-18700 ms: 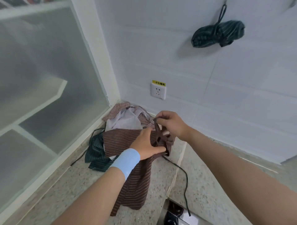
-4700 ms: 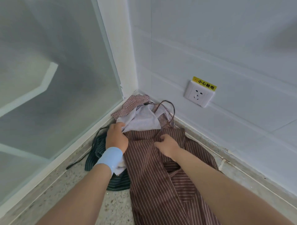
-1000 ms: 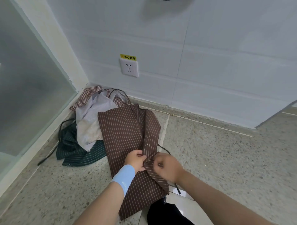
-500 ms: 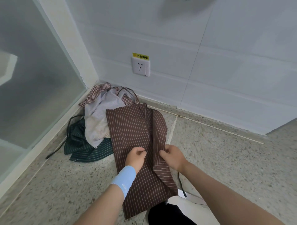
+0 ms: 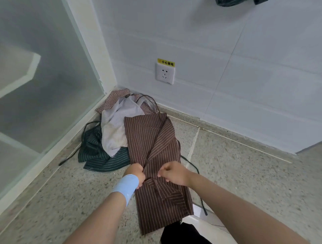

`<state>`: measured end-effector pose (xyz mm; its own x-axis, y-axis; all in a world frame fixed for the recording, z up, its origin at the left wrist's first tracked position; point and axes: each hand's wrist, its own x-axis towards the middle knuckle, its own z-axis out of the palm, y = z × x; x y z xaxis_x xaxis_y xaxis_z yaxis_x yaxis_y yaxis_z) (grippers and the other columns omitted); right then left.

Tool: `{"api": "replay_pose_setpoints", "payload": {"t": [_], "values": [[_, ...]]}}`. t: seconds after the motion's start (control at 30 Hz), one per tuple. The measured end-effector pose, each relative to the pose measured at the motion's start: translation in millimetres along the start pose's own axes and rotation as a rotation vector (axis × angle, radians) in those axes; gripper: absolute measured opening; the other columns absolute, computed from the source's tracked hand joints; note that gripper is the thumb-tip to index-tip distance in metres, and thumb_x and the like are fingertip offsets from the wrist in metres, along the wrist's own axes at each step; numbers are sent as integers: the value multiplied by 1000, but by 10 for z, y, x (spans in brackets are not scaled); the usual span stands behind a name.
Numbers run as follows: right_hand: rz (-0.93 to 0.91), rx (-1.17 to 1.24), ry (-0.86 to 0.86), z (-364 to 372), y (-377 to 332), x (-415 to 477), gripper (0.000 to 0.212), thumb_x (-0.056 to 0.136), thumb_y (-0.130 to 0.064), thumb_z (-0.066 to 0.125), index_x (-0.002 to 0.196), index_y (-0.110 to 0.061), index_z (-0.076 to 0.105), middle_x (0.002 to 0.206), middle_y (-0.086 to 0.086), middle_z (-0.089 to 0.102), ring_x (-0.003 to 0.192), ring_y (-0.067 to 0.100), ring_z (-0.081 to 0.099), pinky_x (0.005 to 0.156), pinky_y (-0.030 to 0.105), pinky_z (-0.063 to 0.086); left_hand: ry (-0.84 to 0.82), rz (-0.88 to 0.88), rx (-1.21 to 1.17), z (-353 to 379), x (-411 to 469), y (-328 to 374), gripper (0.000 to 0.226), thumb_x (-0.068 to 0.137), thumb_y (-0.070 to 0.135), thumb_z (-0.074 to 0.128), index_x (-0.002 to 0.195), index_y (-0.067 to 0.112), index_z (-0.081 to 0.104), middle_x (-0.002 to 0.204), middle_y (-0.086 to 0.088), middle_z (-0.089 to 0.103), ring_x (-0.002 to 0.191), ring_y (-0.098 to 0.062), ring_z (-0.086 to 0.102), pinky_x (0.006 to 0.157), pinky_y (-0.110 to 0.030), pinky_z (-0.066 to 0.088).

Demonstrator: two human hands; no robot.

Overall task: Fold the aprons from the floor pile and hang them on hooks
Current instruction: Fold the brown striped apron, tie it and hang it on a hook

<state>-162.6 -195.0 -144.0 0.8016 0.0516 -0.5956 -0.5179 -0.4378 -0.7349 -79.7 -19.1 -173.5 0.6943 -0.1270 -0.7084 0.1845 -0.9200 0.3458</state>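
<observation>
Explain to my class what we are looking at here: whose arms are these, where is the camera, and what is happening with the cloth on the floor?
There is no machine here. These are a person's two bare arms, filmed by a wide-angle camera worn on their head and looking down. The left hand, above a blue wristband, and the right hand both grip the brown striped apron. It lies partly folded over itself on the speckled floor. Beside it, in the corner, is a pile: a dark green striped apron, a whitish cloth and a red checked cloth. A socket sits on the white wall. At the top edge hangs a dark bundle, possibly an apron already hung up.
</observation>
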Motion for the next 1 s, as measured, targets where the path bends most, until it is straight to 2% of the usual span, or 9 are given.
{"api": "replay_pose_setpoints", "payload": {"t": [0.07, 0.17, 0.33, 0.47, 0.57, 0.7, 0.87, 0.93, 1.0], "values": [[52, 60, 165, -127, 67, 133, 17, 98, -25, 54, 91, -24, 70, 65, -4, 61, 53, 9, 51, 56, 25, 46, 52, 51, 240, -21, 42, -33, 27, 89, 7, 52, 114, 9, 62, 109, -12, 65, 88, -25, 67, 69, -31, 54], [121, 79, 349, -384, 78, 363, 23, 98, -13, 48, 115, -18, 64, 85, 0, 67, 50, 7, 53, 48, 22, 42, 296, 289, 166, -97, 106, 112, 16, 95, 15, 48, 106, 18, 60, 100, -1, 62, 82, -18, 59, 69, -31, 49], [81, 2, 472, -762, -20, 791, 49, 97, -16, 48, 146, -18, 47, 142, 1, 56, 111, 20, 62, 83, 25, 48, 137, 730, 237, -139, 250, 588, 30, 99, 16, 46, 121, 30, 62, 124, 13, 56, 115, -10, 54, 99, -33, 48], [40, 58, 394, -908, -112, 1095, 79, 95, -9, 54, 160, -19, 10, 156, 6, 38, 129, 26, 53, 101, 33, 47, -10, 703, 569, -99, 501, 815, 50, 101, 25, 43, 151, 30, 36, 161, 5, 26, 147, -19, 23, 119, -41, 25], [97, 135, 296, -982, -134, 1297, 101, 91, -15, 65, 159, -22, -10, 153, 11, 43, 99, 19, 66, 72, 27, 54, -34, 510, 649, -138, 714, 754, 64, 101, 35, 44, 157, 32, 13, 166, -1, 9, 152, -24, 9, 122, -46, 19], [258, 81, 189, -1045, -158, 1479, 72, 78, -35, 77, 138, -12, 43, 127, 9, 62, 103, 25, 62, 93, 37, 51, -86, 443, 696, -251, 915, 548, 70, 99, 37, 48, 158, 30, 10, 166, 2, 10, 151, -23, 10, 121, -46, 18], [365, -430, 187, -1094, -84, 1624, 64, 75, -63, 59, 126, -25, 62, 133, 9, 56, 129, 37, 43, 109, 49, 36, 17, 481, 567, -278, 979, 551, 56, 95, 17, 50, 148, 29, 38, 148, 3, 42, 133, -23, 38, 109, -42, 36], [290, -440, 271, -1113, -204, 1553, 42, 82, -58, 54, 104, -25, 70, 116, 6, 64, 120, 32, 50, 104, 47, 40, 86, 480, 452, -296, 959, 619, 45, 94, 11, 46, 135, 28, 49, 130, 1, 56, 116, -22, 52, 100, -39, 44], [173, -296, 286, -1131, -343, 1503, 32, 87, -46, 56, 77, -17, 65, 81, 3, 68, 85, 23, 66, 84, 40, 53, 170, 477, 267, -350, 909, 700, 29, 94, 13, 48, 118, 26, 56, 112, 3, 60, 97, -18, 58, 87, -36, 50]]}}
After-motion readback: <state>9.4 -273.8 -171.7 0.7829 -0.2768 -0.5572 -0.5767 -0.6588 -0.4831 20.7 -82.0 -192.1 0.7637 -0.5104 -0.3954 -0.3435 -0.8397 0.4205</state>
